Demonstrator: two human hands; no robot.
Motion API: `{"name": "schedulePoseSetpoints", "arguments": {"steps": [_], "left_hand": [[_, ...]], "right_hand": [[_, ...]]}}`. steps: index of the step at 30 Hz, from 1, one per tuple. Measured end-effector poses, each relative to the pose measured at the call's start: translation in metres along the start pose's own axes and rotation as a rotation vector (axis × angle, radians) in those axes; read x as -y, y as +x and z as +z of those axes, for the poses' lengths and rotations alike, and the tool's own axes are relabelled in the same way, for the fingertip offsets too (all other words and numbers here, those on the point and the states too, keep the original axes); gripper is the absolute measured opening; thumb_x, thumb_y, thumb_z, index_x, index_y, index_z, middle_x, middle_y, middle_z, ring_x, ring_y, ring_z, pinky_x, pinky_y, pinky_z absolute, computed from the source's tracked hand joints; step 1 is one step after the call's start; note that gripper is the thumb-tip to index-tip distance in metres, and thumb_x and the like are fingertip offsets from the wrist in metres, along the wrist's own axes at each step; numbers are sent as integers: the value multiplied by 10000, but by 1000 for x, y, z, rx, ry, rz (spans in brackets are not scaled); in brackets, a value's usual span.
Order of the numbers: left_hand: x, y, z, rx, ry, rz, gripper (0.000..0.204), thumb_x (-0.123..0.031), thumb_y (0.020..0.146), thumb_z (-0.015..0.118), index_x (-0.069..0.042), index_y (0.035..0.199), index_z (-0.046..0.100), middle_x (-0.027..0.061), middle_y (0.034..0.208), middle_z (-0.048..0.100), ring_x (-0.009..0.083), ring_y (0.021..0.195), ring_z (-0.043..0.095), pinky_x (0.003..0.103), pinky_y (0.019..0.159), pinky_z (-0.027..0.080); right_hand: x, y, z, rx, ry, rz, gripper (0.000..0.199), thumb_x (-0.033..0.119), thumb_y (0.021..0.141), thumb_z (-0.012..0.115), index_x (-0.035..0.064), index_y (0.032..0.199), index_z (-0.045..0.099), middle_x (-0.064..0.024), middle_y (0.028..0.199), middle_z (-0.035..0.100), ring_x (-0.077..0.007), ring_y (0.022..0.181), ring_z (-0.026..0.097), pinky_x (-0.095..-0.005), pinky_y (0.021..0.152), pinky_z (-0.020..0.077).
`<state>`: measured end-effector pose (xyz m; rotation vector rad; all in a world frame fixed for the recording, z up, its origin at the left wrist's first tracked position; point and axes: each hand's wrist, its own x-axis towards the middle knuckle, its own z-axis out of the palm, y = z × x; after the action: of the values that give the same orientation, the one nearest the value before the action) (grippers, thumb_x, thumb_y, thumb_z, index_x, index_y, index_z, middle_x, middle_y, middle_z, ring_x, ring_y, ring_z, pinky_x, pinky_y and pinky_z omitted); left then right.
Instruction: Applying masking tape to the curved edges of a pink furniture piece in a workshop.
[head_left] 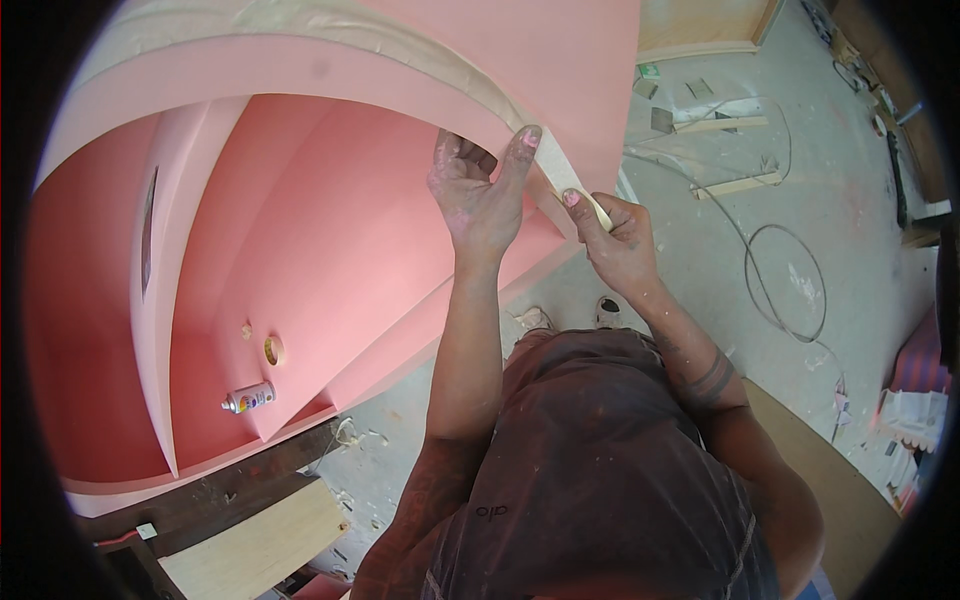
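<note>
A large pink curved shell (330, 220) fills the left and middle of the view. A strip of beige masking tape (470, 80) runs along its arched rim. My left hand (480, 190) is raised against the rim, its fingertip pressing the tape down. My right hand (615, 235) sits just to the right and pinches the loose end of the tape strip (565, 175), holding it taut. Both forearms rise from the lower middle.
Inside the shell lie a spray can (248, 398) and a tape roll (273, 349). A dusty concrete floor (820, 200) with a looped cable (787, 283) and wood offcuts (735, 185) spreads to the right. A wooden board (255, 545) lies at lower left.
</note>
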<state>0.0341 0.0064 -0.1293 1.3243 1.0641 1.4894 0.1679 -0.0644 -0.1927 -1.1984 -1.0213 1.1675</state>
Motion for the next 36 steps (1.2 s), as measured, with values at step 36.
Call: {"name": "schedulePoseSetpoints", "arguments": {"steps": [36], "left_hand": [[-8, 1, -9, -46, -72, 33, 648, 84, 750, 877, 10, 1260, 485, 107, 1159, 590, 192, 1130, 599, 360, 972, 518]], "right_hand": [[-9, -6, -6, -27, -70, -75, 499, 362, 1037, 694, 33, 671, 614, 82, 591, 463, -25, 568, 378, -266, 488, 291]]}}
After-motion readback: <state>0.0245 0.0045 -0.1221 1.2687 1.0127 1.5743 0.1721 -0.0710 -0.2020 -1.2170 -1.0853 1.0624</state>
